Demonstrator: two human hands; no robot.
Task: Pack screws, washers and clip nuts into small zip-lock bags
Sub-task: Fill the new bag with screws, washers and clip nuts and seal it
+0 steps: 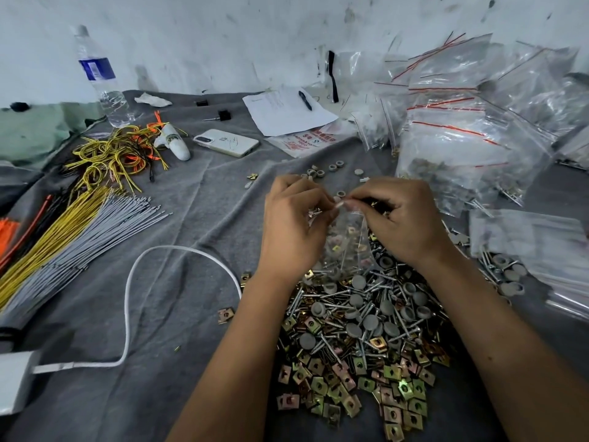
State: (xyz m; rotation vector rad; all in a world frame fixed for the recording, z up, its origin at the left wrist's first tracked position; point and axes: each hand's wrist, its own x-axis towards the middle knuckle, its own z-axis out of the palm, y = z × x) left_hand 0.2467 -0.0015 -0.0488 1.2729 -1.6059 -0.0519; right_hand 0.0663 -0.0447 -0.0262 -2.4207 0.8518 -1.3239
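Both hands hold a small clear zip-lock bag (347,247) up by its top edge over the hardware pile. My left hand (293,224) pinches the left end of the bag's mouth, my right hand (401,218) pinches the right end. Inside the bag I see clip nuts, screws and grey washers. Below it lies a heap of screws (334,301), grey washers (369,322) and brass-coloured clip nuts (360,374) on the grey cloth (191,218). A few loose washers (322,170) lie beyond my hands.
Filled zip-lock bags (468,154) are stacked at the right, flat empty ones (541,244) beside them. Bundles of grey, yellow and orange cable ties (79,231) lie left. A white cable (130,298), a phone (226,142), paper with a pen (287,110) and a water bottle (102,81) stand further back.
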